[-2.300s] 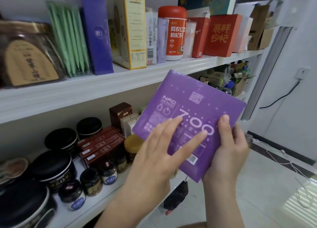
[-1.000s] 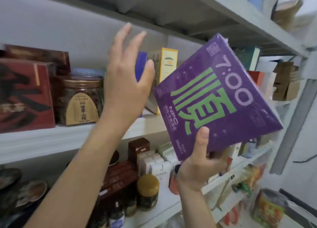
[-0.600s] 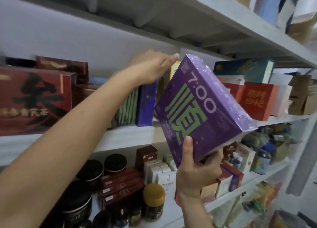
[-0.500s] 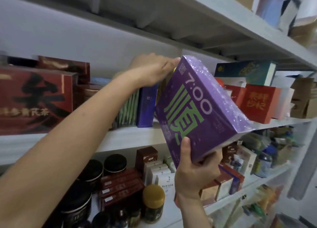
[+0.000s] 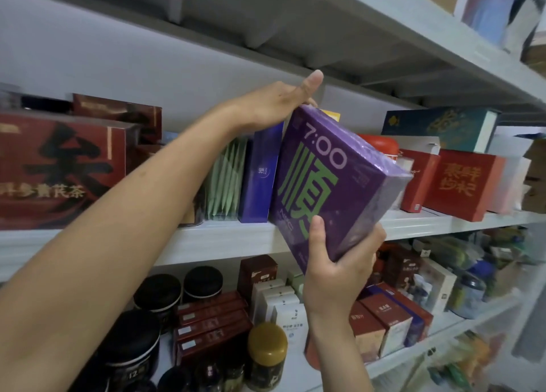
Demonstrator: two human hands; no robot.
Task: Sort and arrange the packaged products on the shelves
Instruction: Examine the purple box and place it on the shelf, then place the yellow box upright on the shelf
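Left forearm (image 5: 133, 214), right forearm (image 5: 339, 359) bare; left grip (image 5: 274, 105), right grip (image 5: 334, 279) bare, short-nailed.

Single view, head-worn, wide-angle. I had it facing the shelving at arm's reach, tipped slightly upward. The underside of the top shelf (image 5: 295, 22) showed. The middle shelf (image 5: 224, 238) ran across frame and receded to the right, so the look was oblique from the left end. The lower shelf (image 5: 298, 359) was seen from above. Left hand (image 5: 274, 102) sat mid-frame, forearm from the bottom-left edge. Right hand (image 5: 334, 276) sat low centre, gripping the box (image 5: 339, 185) that filled the middle. The right margin was blurred.
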